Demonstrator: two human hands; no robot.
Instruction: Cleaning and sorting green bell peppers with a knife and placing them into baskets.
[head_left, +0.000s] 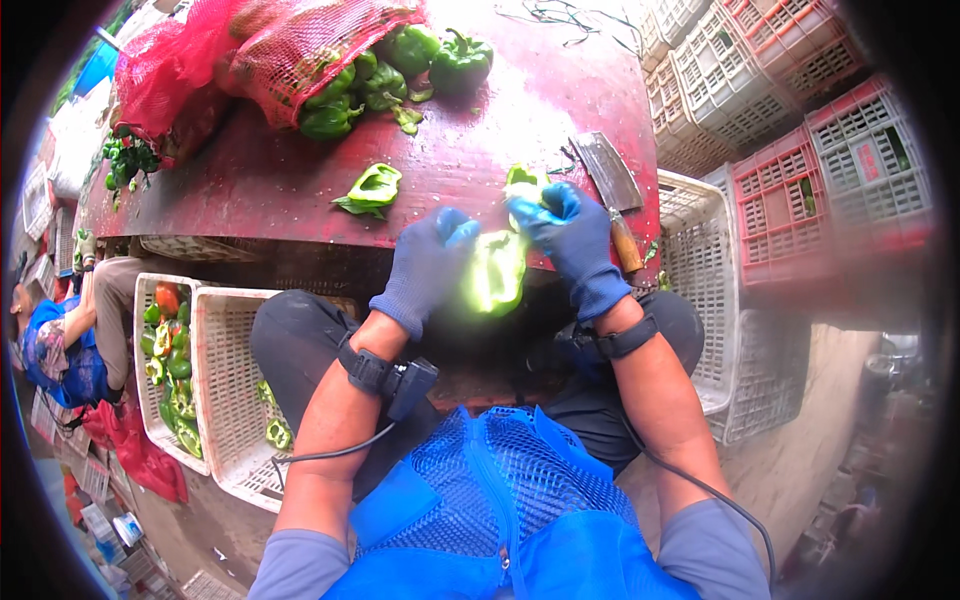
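Both my hands wear blue knit gloves with coated fingers. My left hand point(430, 265) is closed at the side of a pale green bell pepper half point(498, 275), which hangs in front of the table edge, cut side showing and a little blurred. My right hand point(575, 235) pinches a smaller green pepper piece point(524, 182) just above it. Another cut pepper piece point(375, 187) lies on the red table point(450, 140) beyond my left hand. To the right of my right hand rests a cleaver point(607, 170) with a wooden handle point(627, 245).
Whole green peppers point(410, 50) spill from a red mesh bag point(300, 50) at the far left. Beside my left knee stand a white crate point(235, 350) and one of cut peppers point(172, 350). More crates point(780, 200) stack at right. A person point(70, 330) sits at far left.
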